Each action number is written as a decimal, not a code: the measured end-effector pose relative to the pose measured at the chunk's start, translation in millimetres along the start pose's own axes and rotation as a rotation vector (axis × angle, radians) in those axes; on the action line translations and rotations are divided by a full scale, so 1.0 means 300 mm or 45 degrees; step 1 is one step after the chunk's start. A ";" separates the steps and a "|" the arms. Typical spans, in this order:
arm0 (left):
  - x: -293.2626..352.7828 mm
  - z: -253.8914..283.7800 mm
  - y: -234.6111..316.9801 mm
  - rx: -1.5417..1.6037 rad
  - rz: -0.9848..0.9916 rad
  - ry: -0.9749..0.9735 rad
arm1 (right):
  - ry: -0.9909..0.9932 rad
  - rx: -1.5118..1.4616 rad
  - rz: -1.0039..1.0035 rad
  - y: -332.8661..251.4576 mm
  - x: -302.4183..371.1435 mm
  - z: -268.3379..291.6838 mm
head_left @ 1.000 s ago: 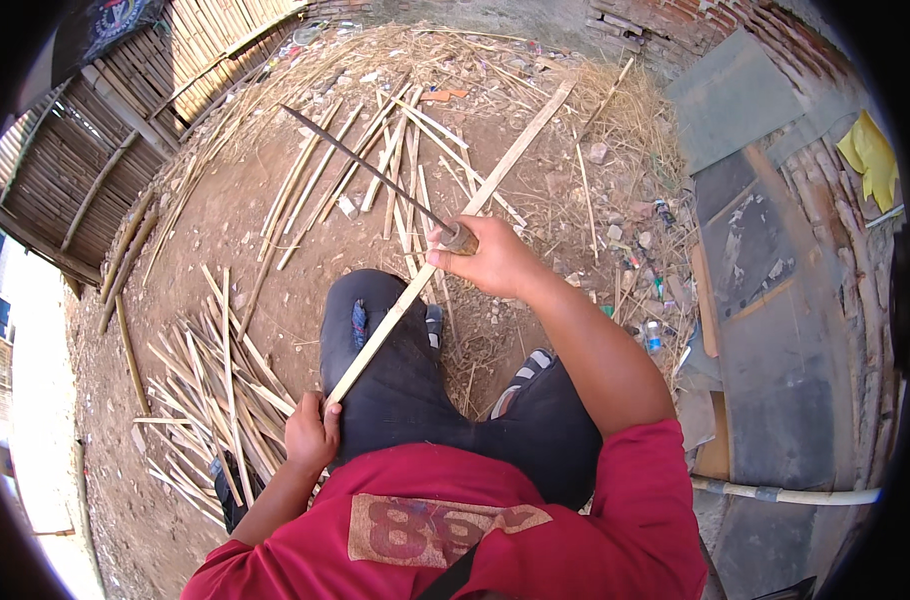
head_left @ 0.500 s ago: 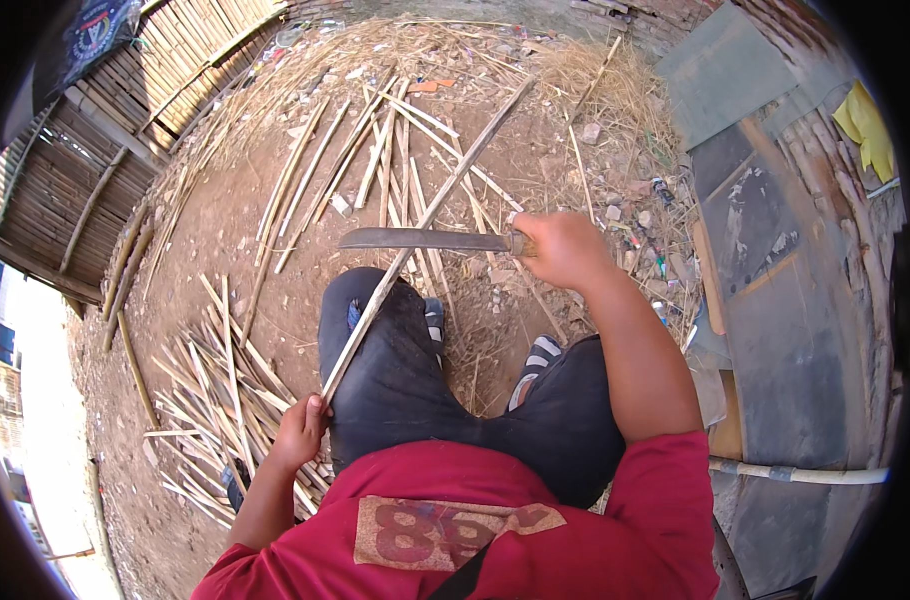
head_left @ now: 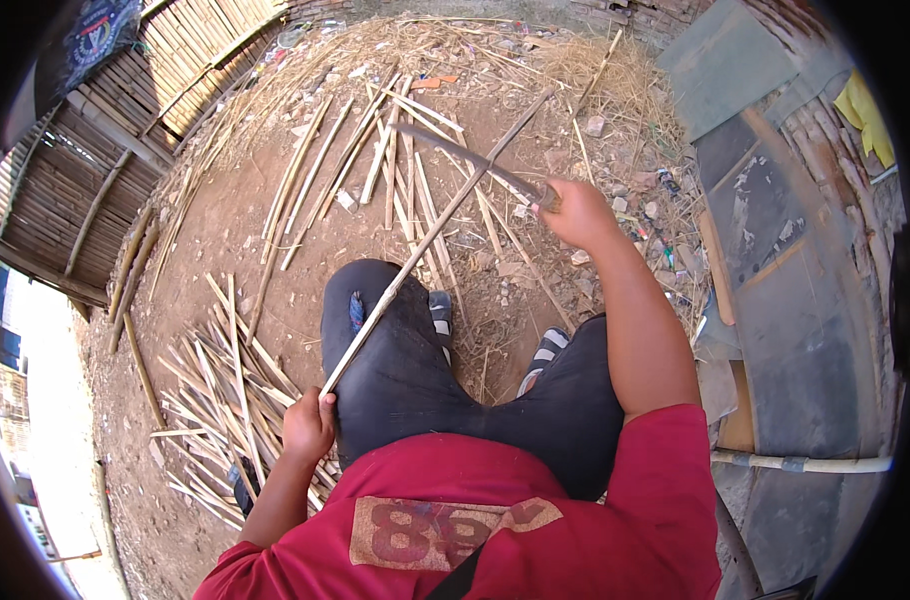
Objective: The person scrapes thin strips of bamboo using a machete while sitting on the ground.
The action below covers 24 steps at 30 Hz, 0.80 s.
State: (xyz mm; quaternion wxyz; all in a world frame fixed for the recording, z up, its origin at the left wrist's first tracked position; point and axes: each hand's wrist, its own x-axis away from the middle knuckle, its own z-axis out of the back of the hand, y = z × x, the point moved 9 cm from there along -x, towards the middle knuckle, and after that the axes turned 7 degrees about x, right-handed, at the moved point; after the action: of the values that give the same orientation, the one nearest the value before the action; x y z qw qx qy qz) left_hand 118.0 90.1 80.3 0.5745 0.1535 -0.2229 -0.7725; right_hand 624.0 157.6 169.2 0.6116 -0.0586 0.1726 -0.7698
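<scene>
Two full hands: the left hand grips a stick near its lower end; the right hand's knife has shifted farther up, where work apparently centres.

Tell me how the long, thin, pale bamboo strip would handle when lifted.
The long, thin, pale bamboo strip is likely fairly stiff, since it runs almost straight beyond the bare left hand gripping its near end. It should be light for its length, being so narrow.
</scene>
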 end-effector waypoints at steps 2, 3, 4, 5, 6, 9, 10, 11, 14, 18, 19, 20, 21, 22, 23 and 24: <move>-0.028 -0.002 0.001 -0.001 -0.033 -0.006 | 0.182 -0.136 -0.219 0.177 -0.016 0.022; -0.026 0.001 -0.004 0.009 -0.041 -0.033 | 0.267 -0.213 -0.323 0.222 -0.015 0.034; -0.029 0.002 -0.003 0.019 -0.050 -0.061 | 0.324 -0.184 -0.250 0.219 -0.016 0.037; -0.029 0.008 0.003 0.053 -0.050 -0.083 | 0.377 -0.159 -0.173 0.193 -0.002 0.038; -0.028 0.009 -0.001 0.096 -0.042 -0.090 | 0.424 -0.137 -0.102 0.150 0.022 0.044; -0.021 0.001 -0.011 0.197 -0.018 -0.130 | 0.036 0.061 0.177 -0.074 0.065 0.018; -0.026 0.003 -0.004 0.215 -0.018 -0.152 | -0.021 0.133 0.282 -0.129 0.084 -0.006; -0.033 0.004 -0.003 0.234 -0.018 -0.164 | -0.072 0.205 0.396 -0.187 0.094 -0.028; -0.034 0.003 -0.022 0.203 -0.045 -0.142 | -0.094 0.154 0.379 -0.185 0.070 -0.044; -0.050 -0.001 -0.031 0.156 -0.021 -0.136 | 0.016 -0.256 -0.082 0.071 -0.036 -0.053; -0.047 0.010 -0.028 0.176 0.004 -0.154 | 0.071 -0.211 -0.105 0.075 -0.034 -0.035; -0.042 0.021 -0.028 0.189 0.031 -0.176 | 0.122 -0.174 -0.132 0.070 -0.024 -0.022; -0.041 0.028 -0.024 0.196 0.034 -0.190 | 0.057 -0.105 -0.033 0.028 -0.021 -0.036; -0.042 0.032 -0.018 0.204 0.035 -0.205 | -0.008 -0.035 0.065 -0.020 -0.019 -0.055; -0.037 0.034 -0.018 0.208 0.042 -0.230 | -0.080 0.029 0.157 -0.080 -0.002 -0.078; -0.032 0.034 -0.020 0.201 0.049 -0.235 | -0.157 0.094 0.253 -0.139 0.019 -0.106</move>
State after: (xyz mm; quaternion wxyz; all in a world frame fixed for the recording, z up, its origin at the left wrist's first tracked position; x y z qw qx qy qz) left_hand 110.8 102.4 85.8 0.5524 0.1221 -0.3377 -0.7523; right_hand 574.6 166.4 152.9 0.6961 -0.0659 0.1110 -0.7063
